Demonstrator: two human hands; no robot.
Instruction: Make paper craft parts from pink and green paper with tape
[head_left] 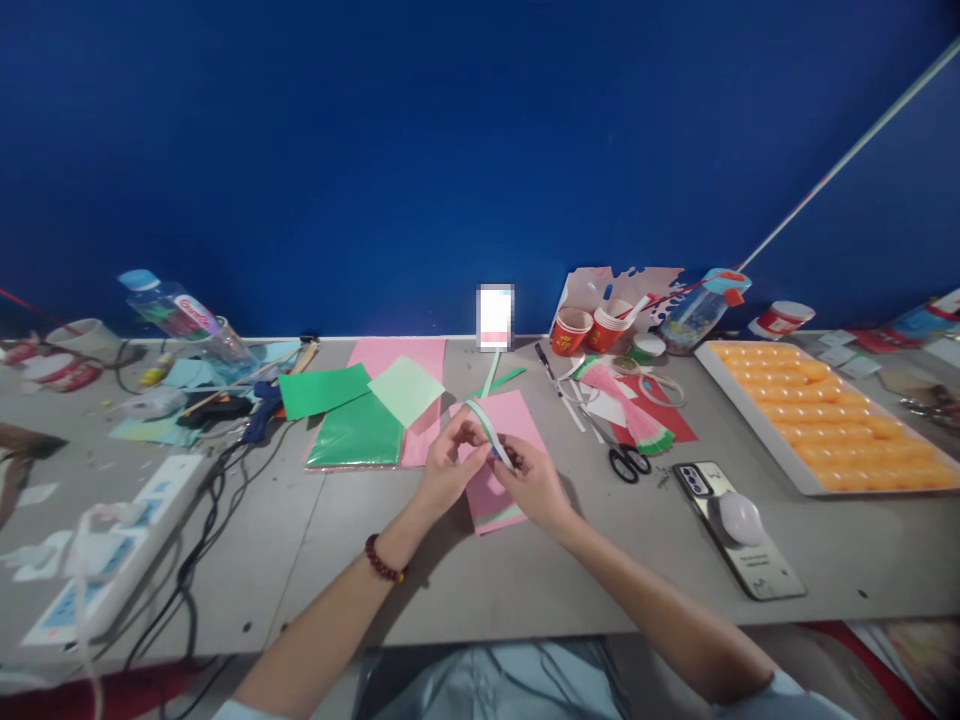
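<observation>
Both my hands meet above a pink sheet (517, 415) in the middle of the table. Between them is a narrow white strip with green edging (487, 425), bent into a curve. My left hand (452, 460) pinches the strip from the left side, and the fingers of my right hand (536, 482) are closed on its lower right end. The fingertips partly hide where the strip is gripped. Behind the hands, a thin green strip (510, 381) and a pale strip (491, 372) lie on the table.
Green sheets (356, 435) and a pale green square (407, 391) lie left. Scissors (628, 463), a phone (739, 530), red paper cups (571, 332) and a tray of orange balls (832, 415) stand right. A power strip (112, 550) with cables and a glue gun (262, 410) are far left.
</observation>
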